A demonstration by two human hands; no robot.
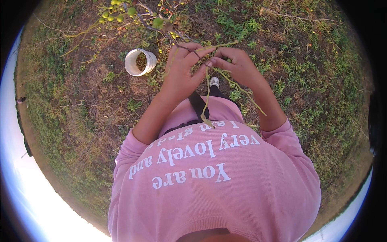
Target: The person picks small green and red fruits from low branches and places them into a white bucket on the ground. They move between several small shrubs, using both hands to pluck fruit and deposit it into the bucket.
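A thin, nearly leafless branch (152, 27) with small green and yellow fruits (109, 17) reaches in from the top to both hands. My left hand (184, 65) is closed on its stem, thumb and fingertips pinching near the forks. My right hand (234, 62) meets it at the fingertips, its thumb and index finger at the same stem. Small green fruits (229, 60) lie in the curled fingers of my right hand. Green side twigs (242, 88) hang below the hands, one ending in a withered leaf (207, 121) before the pink sweatshirt.
A white plastic bucket (151, 59) holding small fruits (141, 62) stands on the ground left of my left hand. Low green weeds (279, 87), dry stalks and scattered fruits cover the soil around. A shoe (214, 82) shows below the hands. A dry stick (290, 15) lies at the upper right.
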